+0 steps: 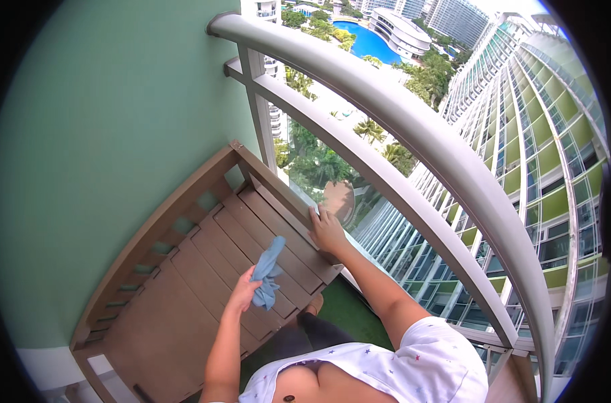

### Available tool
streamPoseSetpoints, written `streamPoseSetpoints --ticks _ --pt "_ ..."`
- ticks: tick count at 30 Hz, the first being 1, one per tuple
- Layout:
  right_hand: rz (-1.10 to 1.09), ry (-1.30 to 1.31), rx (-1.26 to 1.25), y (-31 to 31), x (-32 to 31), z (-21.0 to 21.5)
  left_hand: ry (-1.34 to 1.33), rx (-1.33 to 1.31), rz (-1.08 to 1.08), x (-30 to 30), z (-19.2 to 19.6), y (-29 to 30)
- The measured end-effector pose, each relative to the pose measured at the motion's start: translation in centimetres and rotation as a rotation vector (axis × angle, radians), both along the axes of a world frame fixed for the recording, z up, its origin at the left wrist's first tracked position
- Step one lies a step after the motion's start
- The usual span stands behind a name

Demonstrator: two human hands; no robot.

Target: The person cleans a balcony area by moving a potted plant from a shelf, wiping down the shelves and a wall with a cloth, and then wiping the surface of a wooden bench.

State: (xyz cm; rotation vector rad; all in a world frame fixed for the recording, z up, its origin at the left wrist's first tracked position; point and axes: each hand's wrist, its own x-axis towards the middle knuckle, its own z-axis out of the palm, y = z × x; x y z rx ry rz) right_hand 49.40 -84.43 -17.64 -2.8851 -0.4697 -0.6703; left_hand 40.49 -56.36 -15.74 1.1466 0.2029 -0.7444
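Observation:
A crumpled light blue cloth (pixel 268 275) is bunched in my left hand (pixel 243 290), whose fingers are closed round it. The cloth hangs just over the seat of a brown slatted bench (pixel 178 289); whether it touches the slats I cannot tell. My right hand (pixel 328 232) lies on the bench's armrest (pixel 282 187), close to the railing, with its fingers stretched out and a little apart. Nothing shows between them.
Against the green wall (pixel 110 114) stands the bench's backrest (pixel 154 248). A thick grey railing (pixel 386 87) with glass below curves along the right side. Green floor covering (pixel 349 312) shows by my foot. Beyond lie tall buildings and a pool (pixel 369 43).

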Motion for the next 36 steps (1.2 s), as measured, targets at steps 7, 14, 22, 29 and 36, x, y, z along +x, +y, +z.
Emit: streamPoseSetpoints --ticks 7,14,22,29,36 --pt "-0.147 0.603 0.273 1.7 1.3 0.0 0.014 0.232 0.233 -1.4 -6.5 1.4" --pt "-0.21 0.479 0.169 1.6 0.7 -0.1 -0.303 0.675 -0.118 4.6 -6.4 5.6" --pt "-0.205 0.503 0.067 3.5 1.3 0.2 -0.981 1.372 -0.623 7.8 -23.0 6.2" --pt "-0.256 0.51 0.005 3.0 1.4 -0.8 -1.156 1.44 -0.475 21.5 -30.0 7.7" --pt "-0.186 0.48 0.009 3.6 2.2 -0.6 -1.24 1.46 -0.216 28.6 -31.5 5.2"
